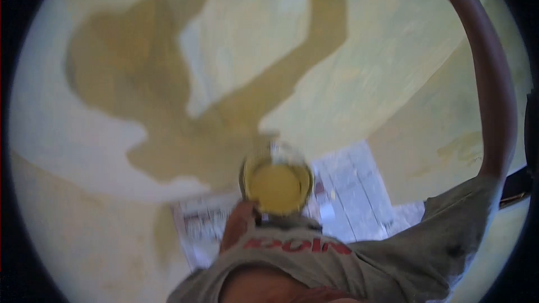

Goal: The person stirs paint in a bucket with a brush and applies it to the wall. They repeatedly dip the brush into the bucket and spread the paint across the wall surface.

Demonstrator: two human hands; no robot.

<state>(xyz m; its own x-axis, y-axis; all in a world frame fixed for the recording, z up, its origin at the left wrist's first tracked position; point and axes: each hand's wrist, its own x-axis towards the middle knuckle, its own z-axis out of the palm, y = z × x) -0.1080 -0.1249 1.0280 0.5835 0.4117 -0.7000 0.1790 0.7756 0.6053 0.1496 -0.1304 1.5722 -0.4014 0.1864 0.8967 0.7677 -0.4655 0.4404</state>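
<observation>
A round bucket [242,177] with yellow paint [276,188] inside is in front of my chest, low in the middle of the view. My left hand [242,213] grips its near left rim; the fingers are partly blurred. My right arm [494,78] stretches up along the right side, and its hand lies beyond the top edge. A pale yellow wall [404,33] with uneven, streaky colour fills the upper view. On it falls the shadow [129,56] of my capped head and a raised arm.
Printed newspaper sheets [353,182] lie below the bucket, on both sides of it. My grey shirt [393,264] with red lettering covers the bottom. A dark object [515,182] is partly visible at the right edge, behind my arm.
</observation>
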